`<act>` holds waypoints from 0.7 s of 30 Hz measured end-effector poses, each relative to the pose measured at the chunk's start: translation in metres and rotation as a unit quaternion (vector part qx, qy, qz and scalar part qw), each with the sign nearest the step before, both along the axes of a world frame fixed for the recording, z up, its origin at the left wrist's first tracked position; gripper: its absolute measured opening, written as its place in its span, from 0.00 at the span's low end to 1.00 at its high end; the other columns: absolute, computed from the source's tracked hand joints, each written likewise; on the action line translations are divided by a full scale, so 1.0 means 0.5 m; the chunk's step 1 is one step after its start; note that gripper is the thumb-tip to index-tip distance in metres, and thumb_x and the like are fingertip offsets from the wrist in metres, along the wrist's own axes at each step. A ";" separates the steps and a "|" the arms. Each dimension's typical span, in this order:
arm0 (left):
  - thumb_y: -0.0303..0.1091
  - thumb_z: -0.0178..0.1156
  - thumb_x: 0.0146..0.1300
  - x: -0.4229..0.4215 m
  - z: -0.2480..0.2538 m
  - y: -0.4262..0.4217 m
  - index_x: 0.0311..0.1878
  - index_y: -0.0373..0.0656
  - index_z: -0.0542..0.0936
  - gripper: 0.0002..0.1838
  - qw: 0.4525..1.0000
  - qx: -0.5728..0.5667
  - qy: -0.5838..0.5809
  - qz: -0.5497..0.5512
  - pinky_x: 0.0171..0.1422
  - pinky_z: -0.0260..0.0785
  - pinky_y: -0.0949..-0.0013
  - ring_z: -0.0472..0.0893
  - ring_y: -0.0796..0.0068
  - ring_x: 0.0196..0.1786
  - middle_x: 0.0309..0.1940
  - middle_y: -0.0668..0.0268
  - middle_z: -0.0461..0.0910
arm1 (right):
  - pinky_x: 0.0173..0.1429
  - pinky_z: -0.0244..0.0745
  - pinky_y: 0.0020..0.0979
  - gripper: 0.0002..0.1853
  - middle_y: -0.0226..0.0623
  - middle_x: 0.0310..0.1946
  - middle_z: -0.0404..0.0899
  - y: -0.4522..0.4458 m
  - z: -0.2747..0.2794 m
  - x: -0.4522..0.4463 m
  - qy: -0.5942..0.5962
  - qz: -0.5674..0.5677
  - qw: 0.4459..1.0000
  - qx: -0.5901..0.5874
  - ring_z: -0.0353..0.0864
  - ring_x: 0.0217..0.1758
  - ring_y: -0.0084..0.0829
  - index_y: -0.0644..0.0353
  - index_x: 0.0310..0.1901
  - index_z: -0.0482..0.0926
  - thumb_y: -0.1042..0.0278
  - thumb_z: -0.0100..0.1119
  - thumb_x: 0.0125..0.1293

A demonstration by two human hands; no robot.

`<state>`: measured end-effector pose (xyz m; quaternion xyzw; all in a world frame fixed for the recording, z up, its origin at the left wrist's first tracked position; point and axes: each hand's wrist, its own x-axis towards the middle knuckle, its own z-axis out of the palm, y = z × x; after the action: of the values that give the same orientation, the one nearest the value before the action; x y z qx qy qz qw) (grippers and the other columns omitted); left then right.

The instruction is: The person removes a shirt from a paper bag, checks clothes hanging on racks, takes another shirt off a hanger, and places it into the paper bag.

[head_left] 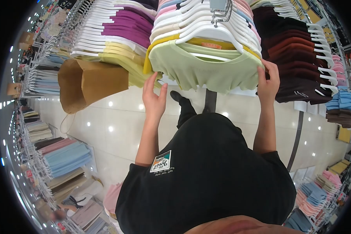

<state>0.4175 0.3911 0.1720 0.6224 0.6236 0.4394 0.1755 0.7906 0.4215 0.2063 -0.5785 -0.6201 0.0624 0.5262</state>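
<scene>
A light green T-shirt [206, 72] hangs on a white hanger [210, 33] at the front of the middle rack, its wide neckline facing me. Right behind it is a mustard yellow shirt [147, 62]. My right hand [268, 82] is at the green T-shirt's right sleeve, thumb in front and fingers at the edge, closed on the cloth. Over at the left side, my left hand [155, 97] is open with thumb and fingers apart. Its fingertips are beside the T-shirt's left sleeve edge; whether they touch it I cannot tell.
A brown paper bag [105, 80] hangs at the left, in front of a rack of yellow-green and purple shirts [130, 25]. Dark brown and rust shirts [292, 50] hang on the right. A metal rack hook [222, 15] rises over the middle row. Shiny tiled floor [124, 113] lies below.
</scene>
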 end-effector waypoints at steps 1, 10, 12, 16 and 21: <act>0.32 0.67 0.66 0.000 -0.006 -0.003 0.65 0.37 0.76 0.26 1.000 -0.004 0.001 -0.006 0.70 0.67 0.57 0.76 0.52 0.65 0.62 0.51 0.77 | 0.49 0.73 0.26 0.10 0.35 0.45 0.81 0.003 0.001 0.001 0.005 -0.003 1.000 -0.002 0.79 0.45 0.26 0.64 0.50 0.83 0.77 0.63 0.68; 0.32 0.67 0.66 -0.005 -0.035 -0.042 0.67 0.38 0.75 0.27 0.999 -0.041 -0.008 -0.012 0.66 0.70 0.58 0.78 0.54 0.62 0.60 0.51 0.79 | 0.48 0.74 0.24 0.11 0.35 0.45 0.80 0.008 -0.019 -0.004 0.050 -0.040 0.995 0.071 0.79 0.42 0.24 0.64 0.51 0.83 0.78 0.64 0.68; 0.32 0.67 0.66 -0.008 -0.035 -0.050 0.67 0.38 0.75 0.27 0.999 -0.048 -0.019 -0.014 0.65 0.71 0.58 0.79 0.55 0.61 0.59 0.52 0.79 | 0.48 0.74 0.24 0.10 0.35 0.45 0.81 -0.007 -0.015 -0.014 0.040 -0.049 0.995 0.080 0.79 0.43 0.24 0.64 0.51 0.83 0.79 0.64 0.68; 0.32 0.67 0.66 -0.015 -0.042 -0.051 0.67 0.38 0.75 0.27 0.997 -0.073 -0.028 -0.028 0.62 0.73 0.59 0.80 0.56 0.58 0.58 0.52 0.80 | 0.51 0.76 0.27 0.05 0.38 0.42 0.82 -0.038 0.006 -0.059 -0.030 0.009 0.997 0.066 0.81 0.43 0.30 0.67 0.45 0.81 0.80 0.62 0.69; 0.30 0.68 0.65 -0.011 -0.048 -0.015 0.66 0.38 0.76 0.27 0.994 -0.071 -0.035 -0.070 0.60 0.73 0.59 0.81 0.56 0.55 0.55 0.53 0.81 | 0.52 0.79 0.33 0.16 0.39 0.53 0.82 -0.035 0.014 -0.166 -0.043 0.142 0.988 -0.042 0.84 0.46 0.34 0.62 0.54 0.81 0.79 0.65 0.64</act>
<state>0.4118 0.3837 0.1479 0.6346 0.6015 0.4020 0.2718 0.7074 0.4037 0.2132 -0.5083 -0.7151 0.1373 0.4597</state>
